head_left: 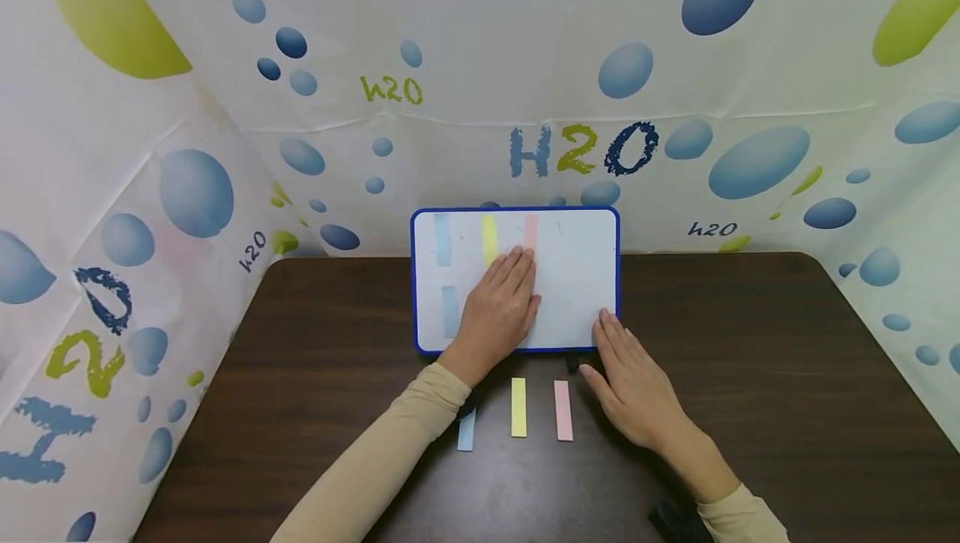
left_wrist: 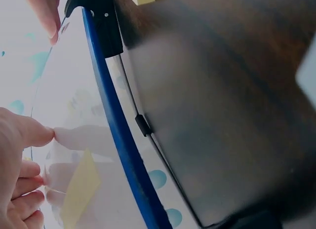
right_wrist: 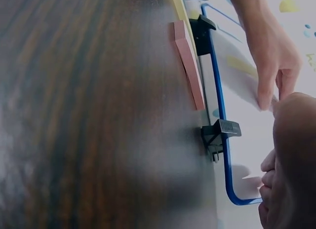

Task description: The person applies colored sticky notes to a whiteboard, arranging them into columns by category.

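Observation:
A blue-framed whiteboard (head_left: 573,276) stands tilted on the table, bearing two blue strips (head_left: 443,241), a yellow strip (head_left: 490,235) and a pink strip (head_left: 531,231). My left hand (head_left: 501,306) lies against the board with fingers straight, its fingertips over the pink strip's lower end, which they hide. In the left wrist view, the left hand's thumb and fingertips touch the glossy surface above the yellow strip (left_wrist: 81,192). At the board's lower right corner, my right hand (head_left: 633,389) rests its straight fingers on the edge, thumb held apart.
In front of the board lie pads of blue (head_left: 466,430), yellow (head_left: 518,407) and pink (head_left: 563,410) sticky strips; the left forearm partly covers the blue one. Black clips (right_wrist: 219,133) hold the board's lower edge. Behind the dark table (head_left: 322,376) hangs a patterned sheet (head_left: 465,43).

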`<state>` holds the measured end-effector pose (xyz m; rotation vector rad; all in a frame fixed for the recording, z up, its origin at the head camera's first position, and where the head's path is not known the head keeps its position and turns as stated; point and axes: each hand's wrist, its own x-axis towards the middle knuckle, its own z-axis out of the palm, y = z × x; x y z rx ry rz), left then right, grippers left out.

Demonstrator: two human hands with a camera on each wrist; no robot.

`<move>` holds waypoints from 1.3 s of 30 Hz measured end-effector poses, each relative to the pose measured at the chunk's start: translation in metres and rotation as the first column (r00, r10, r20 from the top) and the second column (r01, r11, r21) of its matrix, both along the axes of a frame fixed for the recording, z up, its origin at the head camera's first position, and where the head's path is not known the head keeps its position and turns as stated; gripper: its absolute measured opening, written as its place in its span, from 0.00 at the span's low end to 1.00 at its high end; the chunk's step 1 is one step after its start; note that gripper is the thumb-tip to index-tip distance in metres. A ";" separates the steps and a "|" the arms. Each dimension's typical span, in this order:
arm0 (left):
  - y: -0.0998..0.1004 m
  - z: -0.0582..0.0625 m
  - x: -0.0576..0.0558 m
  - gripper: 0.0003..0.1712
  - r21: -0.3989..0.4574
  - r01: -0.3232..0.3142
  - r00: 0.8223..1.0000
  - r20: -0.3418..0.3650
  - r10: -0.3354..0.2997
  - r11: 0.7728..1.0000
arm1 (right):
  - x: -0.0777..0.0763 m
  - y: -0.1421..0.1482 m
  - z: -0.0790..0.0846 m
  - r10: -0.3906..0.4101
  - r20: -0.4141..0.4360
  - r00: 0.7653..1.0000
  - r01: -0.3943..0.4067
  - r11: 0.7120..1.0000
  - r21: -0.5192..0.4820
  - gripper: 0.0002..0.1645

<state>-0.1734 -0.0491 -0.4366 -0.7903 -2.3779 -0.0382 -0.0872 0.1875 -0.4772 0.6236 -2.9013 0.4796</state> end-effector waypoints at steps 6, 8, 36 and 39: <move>-0.001 -0.001 0.007 0.28 0.024 0.024 1.000 0.004 -0.024 0.999 | 0.003 -0.002 0.005 0.005 0.029 1.000 -0.005 1.000 0.008 0.42; -0.001 0.000 0.010 0.28 0.045 0.039 0.999 0.006 -0.040 0.998 | 0.004 -0.002 0.007 0.011 0.024 1.000 -0.011 1.000 0.009 0.42; -0.007 -0.006 0.086 0.26 0.056 0.226 0.950 0.209 -0.233 0.972 | 0.038 -0.003 0.019 0.174 -0.047 0.984 -0.178 0.979 -0.096 0.26; -0.005 -0.009 0.090 0.30 0.002 0.262 0.924 0.287 -0.252 0.965 | 0.040 -0.004 0.020 0.172 0.037 0.984 -0.168 0.982 -0.088 0.24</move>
